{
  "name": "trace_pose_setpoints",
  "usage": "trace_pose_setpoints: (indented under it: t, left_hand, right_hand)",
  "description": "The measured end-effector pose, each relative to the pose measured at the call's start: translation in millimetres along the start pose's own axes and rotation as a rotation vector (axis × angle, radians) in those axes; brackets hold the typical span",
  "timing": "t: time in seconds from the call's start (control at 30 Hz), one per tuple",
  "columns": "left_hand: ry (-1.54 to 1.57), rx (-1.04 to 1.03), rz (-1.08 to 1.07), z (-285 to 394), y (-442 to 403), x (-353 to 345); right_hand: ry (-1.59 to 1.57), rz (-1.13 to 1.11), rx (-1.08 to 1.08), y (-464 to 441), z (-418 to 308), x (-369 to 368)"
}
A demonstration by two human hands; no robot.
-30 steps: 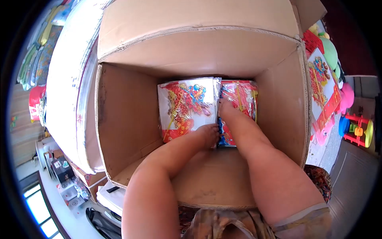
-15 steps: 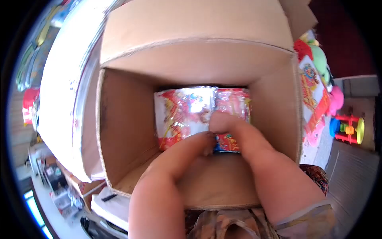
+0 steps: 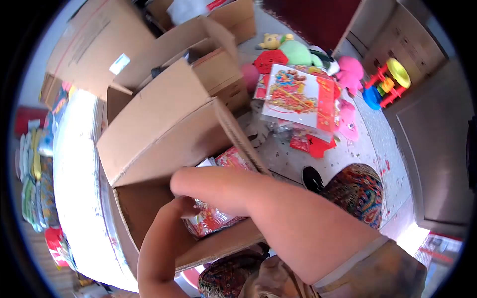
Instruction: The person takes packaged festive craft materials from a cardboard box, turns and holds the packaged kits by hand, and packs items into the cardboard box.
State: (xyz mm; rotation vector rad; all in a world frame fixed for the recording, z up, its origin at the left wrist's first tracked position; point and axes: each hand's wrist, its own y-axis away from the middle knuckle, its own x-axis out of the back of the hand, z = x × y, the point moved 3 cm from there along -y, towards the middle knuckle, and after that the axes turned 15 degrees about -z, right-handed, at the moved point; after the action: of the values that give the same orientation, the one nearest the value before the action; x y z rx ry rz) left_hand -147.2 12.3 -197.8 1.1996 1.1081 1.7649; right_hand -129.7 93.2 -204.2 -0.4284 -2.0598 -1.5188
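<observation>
Both my arms reach down into an open cardboard box (image 3: 144, 149). Shiny plastic-wrapped red and white packets (image 3: 212, 221) lie at its bottom, partly covered by my forearms. My left hand (image 3: 186, 207) is beside the packets near the middle of the box; its fingers are blurred, and any hold on a packet cannot be made out. My right hand (image 3: 180, 182) is bent down above it, its fingers hidden behind the wrist and forearm.
A stack of wrapped white and red packets (image 3: 293, 97) stands on the floor at the right, among plush toys (image 3: 350, 74) and a colourful plastic toy (image 3: 386, 84). More cardboard boxes (image 3: 89, 44) are at the upper left. A large white wrapped bundle (image 3: 79, 188) borders the box.
The view has turned right, bringing the floor stack and toys further into sight. My hands have shifted from the seam between the packets toward the left part of the box.
</observation>
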Motion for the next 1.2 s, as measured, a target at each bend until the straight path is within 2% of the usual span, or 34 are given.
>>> trace_pose_setpoints:
  t: [0.03,0.07,0.13,0.17,0.2,0.23,0.27,0.3,0.33,0.37,0.4,0.43,0.47,0.53,0.57,0.6,0.63,0.7,0.77,0.8,0.87,1.0,1.07,1.1,1.17,1.2]
  left_hand:
    - [0.034,0.191,-0.165,19,28,12]
    - [0.002,0.197,-0.163,36,49,21]
    - [0.240,0.298,0.048,60,85,22]
    - [0.217,0.304,0.055,75,99,20]
    - [0.419,0.194,0.368,91,114,23]
    - [0.614,0.071,0.679,105,131,24]
    - [0.594,0.078,0.678,123,142,20]
    - [0.694,0.031,0.884,140,156,16]
    - [0.794,-0.023,1.092,156,167,9]
    - [0.783,-0.022,1.095,169,167,-1]
    - [0.828,-0.026,1.206,178,171,-12]
    - [0.870,-0.030,1.316,189,175,-22]
    - [0.856,-0.028,1.318,201,175,-28]
    - [0.914,0.052,1.429,222,180,-41]
    - [0.954,0.050,1.460,235,181,-43]
    - [0.938,0.053,1.455,240,180,-48]
    - [0.987,0.045,1.450,241,177,-57]
    - [1.007,0.031,1.436,254,176,-57]
    - [1.012,0.045,1.425,267,177,-55]
    - [1.034,0.056,1.417,272,178,-56]
    - [1.007,0.080,1.420,273,180,-59]
    - [1.087,0.046,1.448,277,182,-62]
    - [1.104,0.019,1.450,277,182,-65]
    - [1.105,0.023,1.455,278,183,-66]
    - [1.086,0.036,1.460,281,184,-66]
    - [1.096,0.037,1.466,282,184,-67]
  right_hand:
    - [-0.029,-0.003,0.035,24,0,24]
    - [-0.063,0.003,0.073,55,-1,42]
    - [-0.170,0.150,0.181,121,12,59]
    - [-0.264,0.314,0.292,164,28,47]
    - [-0.336,0.472,0.413,209,44,35]
    - [-0.429,0.538,0.457,269,63,14]
    - [-0.476,0.661,0.513,292,92,-11]
    - [-0.717,0.745,0.398,313,121,-44]
    - [-0.939,0.941,0.385,333,149,-83]
    - [-0.810,1.091,0.138,333,196,-127]
    - [-0.915,1.170,-0.269,331,231,-181]
    - [-1.086,1.157,-0.622,340,244,-230]
    - [-1.207,1.109,-0.737,317,272,-290]
    - [-1.284,1.069,-0.739,278,280,-375]
    - [-1.599,1.190,-0.650,252,284,-408]
    - [-1.614,1.196,-0.645,255,268,-406]
    - [-1.583,1.130,-0.773,258,251,-401]
    - [-1.566,1.063,-0.889,245,249,-406]
    - [-1.958,1.256,-0.527,205,263,-415]
    - [-1.973,1.260,-0.518,200,263,-415]
    - [-2.092,1.542,-0.474,194,264,-401]
    - [-2.164,1.461,-0.541,199,276,-377]
    - [-2.245,1.420,-0.276,215,280,-362]
    - [-2.243,1.417,-0.271,230,278,-350]
    - [-2.211,1.464,-0.077,260,277,-324]
    - [-2.201,1.458,-0.078,267,286,-318]
